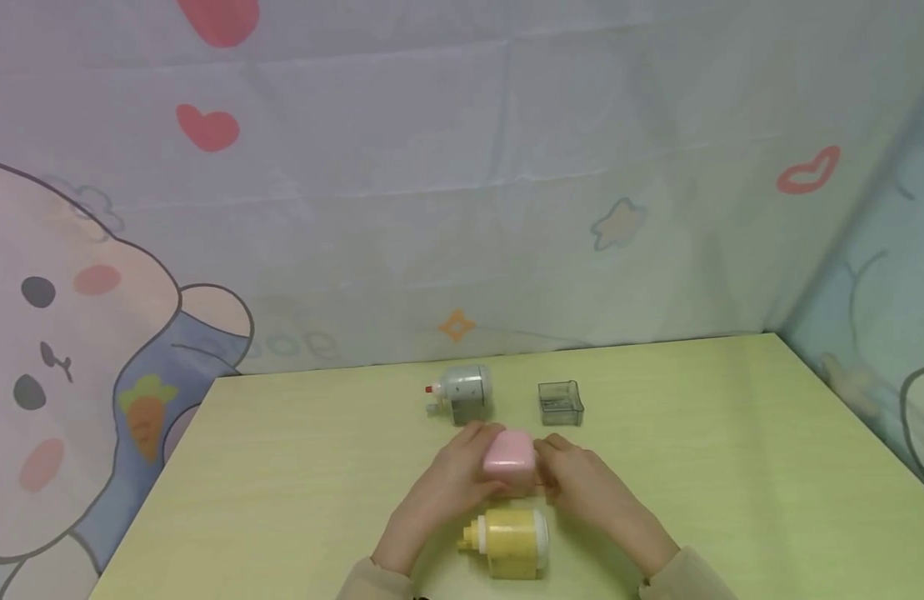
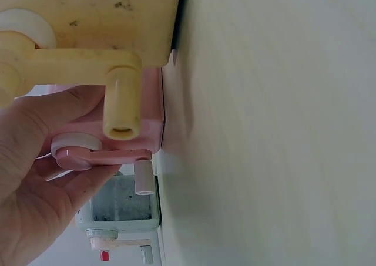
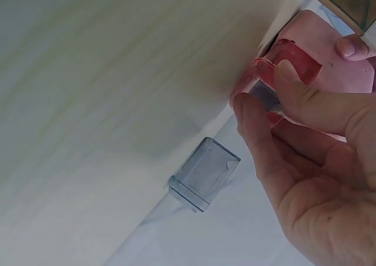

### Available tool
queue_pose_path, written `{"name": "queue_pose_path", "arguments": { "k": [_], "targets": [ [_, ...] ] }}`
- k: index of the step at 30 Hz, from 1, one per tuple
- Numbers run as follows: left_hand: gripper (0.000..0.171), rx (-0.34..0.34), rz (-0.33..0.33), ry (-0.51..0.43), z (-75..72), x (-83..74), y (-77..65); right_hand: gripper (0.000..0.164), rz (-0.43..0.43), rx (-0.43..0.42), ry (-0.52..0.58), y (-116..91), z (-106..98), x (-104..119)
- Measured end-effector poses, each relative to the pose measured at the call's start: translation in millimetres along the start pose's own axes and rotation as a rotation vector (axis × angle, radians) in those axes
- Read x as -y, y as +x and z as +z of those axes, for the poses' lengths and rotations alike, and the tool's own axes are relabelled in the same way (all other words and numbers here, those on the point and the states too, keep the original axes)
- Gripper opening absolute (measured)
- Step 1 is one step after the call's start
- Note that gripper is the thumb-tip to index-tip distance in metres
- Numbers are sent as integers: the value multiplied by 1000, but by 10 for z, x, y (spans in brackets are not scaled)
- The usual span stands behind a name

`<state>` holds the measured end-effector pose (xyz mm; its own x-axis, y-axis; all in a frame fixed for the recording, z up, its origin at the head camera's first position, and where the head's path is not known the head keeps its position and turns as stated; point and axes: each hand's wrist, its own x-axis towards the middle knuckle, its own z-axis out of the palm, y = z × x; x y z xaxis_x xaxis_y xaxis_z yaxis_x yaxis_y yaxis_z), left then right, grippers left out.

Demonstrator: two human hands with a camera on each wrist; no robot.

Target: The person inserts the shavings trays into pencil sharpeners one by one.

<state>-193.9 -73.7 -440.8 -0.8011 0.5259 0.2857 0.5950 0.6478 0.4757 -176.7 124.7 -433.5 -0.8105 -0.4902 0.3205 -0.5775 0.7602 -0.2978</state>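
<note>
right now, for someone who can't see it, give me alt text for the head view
A left hand grips a pink pencil sharpener, a right hand against its right side, at a pale yellow table. A yellow sharpener stands nearer the wearer; beyond the hands sit a grey sharpener and, to its right, a small clear box.

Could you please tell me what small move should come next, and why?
Probably the right hand should ease the reddish drawer straight out: it pinches that drawer, which looks partway out, while the left hand grips the pink sharpener, and a grey drawer lies on the table.
</note>
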Motion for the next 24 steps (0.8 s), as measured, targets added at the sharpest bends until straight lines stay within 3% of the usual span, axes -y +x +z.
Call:
{"name": "queue_pose_path", "arguments": {
  "k": [6, 14, 24],
  "targets": [
    [65, -14, 39, 13, 16, 6, 13, 40, -1, -1, 7, 0, 4, 0],
    [63, 3, 17, 12, 34, 8, 45, 39, 1, -6, 23, -2, -5, -26],
    [65, 0, 12, 0, 17, -6, 28, 59, 68, 13, 104, 10, 7, -48]
  ]
}}
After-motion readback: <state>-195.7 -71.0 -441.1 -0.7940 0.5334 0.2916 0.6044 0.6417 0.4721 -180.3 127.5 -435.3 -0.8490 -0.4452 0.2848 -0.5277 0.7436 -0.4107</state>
